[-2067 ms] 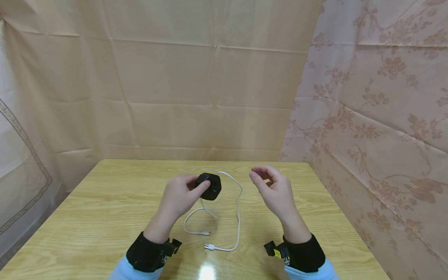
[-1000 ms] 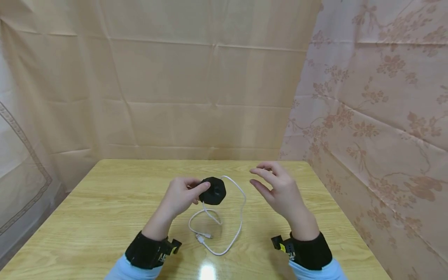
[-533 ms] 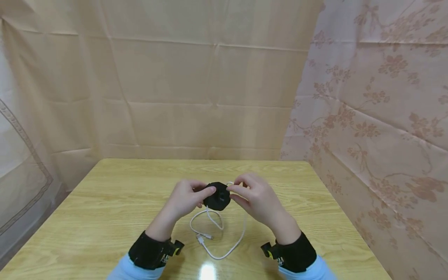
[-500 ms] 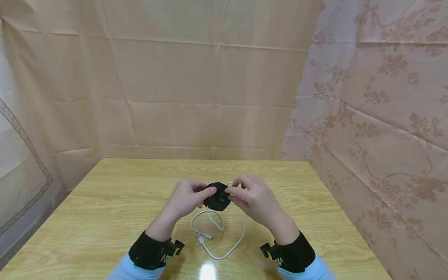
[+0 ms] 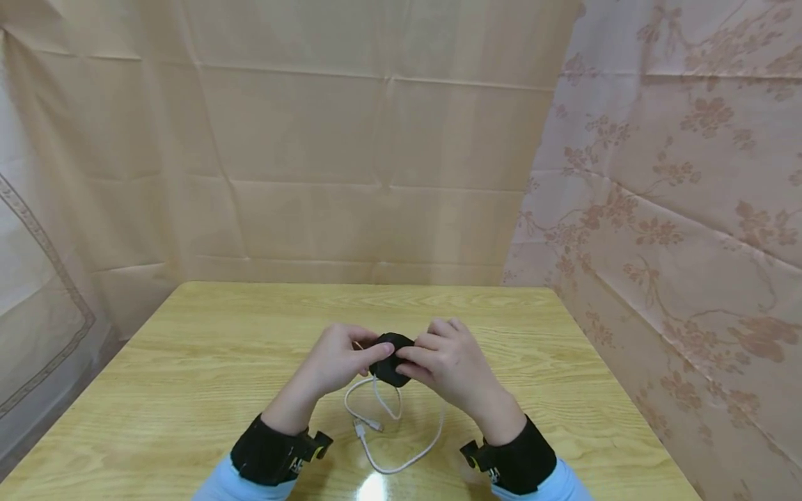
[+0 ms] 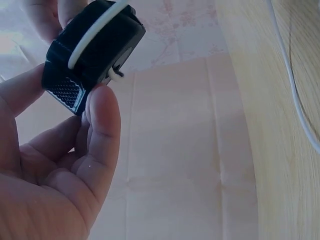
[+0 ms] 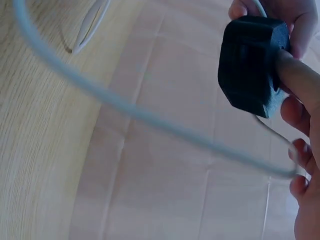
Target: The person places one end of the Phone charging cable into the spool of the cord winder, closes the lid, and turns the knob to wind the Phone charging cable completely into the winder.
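A small black cable winder (image 5: pixel 390 376) with chamfered corners is held above the table between the hands. My left hand (image 5: pixel 332 362) grips its left side with curled fingers and thumb. In the left wrist view, a white USB cable (image 6: pixel 92 37) lies round the winder (image 6: pixel 107 52), over its grooved rim. My right hand (image 5: pixel 454 369) has its fingertips at the winder's right edge. One fingertip presses its face in the right wrist view, while the cable (image 7: pixel 135 113) passes by that hand's curled lower fingers and sweeps away in a loop.
On the wooden table (image 5: pixel 188 390) below the hands, the cable's loose length curves with its USB plug (image 5: pixel 360 430) and a smaller plug (image 5: pixel 374 424) side by side. A beige curtain (image 5: pixel 301 153) hangs behind, a floral curtain (image 5: pixel 677 195) at the right.
The right hand was apart from the winder a second ago and has come left to its edge. The left hand has brought the winder slightly right and nearer.
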Tool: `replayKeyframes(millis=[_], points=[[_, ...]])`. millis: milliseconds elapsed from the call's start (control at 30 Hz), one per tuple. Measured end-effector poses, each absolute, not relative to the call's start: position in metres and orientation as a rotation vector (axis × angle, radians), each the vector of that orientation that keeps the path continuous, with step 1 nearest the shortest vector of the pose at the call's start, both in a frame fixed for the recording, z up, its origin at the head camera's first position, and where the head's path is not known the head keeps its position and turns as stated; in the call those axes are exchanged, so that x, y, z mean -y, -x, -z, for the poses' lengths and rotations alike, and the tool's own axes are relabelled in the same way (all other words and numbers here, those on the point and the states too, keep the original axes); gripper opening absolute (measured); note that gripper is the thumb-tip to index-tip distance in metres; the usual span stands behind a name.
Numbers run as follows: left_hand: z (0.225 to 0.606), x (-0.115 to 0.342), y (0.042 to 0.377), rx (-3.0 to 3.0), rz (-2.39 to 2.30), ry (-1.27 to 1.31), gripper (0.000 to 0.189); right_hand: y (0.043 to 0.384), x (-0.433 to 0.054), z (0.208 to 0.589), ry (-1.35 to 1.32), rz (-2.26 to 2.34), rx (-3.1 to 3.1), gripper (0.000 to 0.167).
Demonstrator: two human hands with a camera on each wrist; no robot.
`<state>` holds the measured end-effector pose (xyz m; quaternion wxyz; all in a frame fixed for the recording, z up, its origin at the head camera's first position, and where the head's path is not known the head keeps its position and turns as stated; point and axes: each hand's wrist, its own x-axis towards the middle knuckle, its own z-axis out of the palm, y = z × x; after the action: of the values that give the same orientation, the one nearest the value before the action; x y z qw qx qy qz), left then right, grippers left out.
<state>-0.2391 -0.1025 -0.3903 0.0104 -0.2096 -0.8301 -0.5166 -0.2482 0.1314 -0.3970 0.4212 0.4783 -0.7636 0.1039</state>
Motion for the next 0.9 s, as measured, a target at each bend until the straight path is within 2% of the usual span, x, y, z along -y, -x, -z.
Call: replayKeyframes(millis=[667,900], points=[[0.394,0.086,0.233,2.288,1.426,0.659,0.017,0.234,-0.111,0.404,-0.754,-0.288,2.057,0.031],[0.395,0.081,0.231,2.191,1.207,0.710,0.021,0.232,-0.109,0.400,-0.636,-0.900,2.364,0.039]])
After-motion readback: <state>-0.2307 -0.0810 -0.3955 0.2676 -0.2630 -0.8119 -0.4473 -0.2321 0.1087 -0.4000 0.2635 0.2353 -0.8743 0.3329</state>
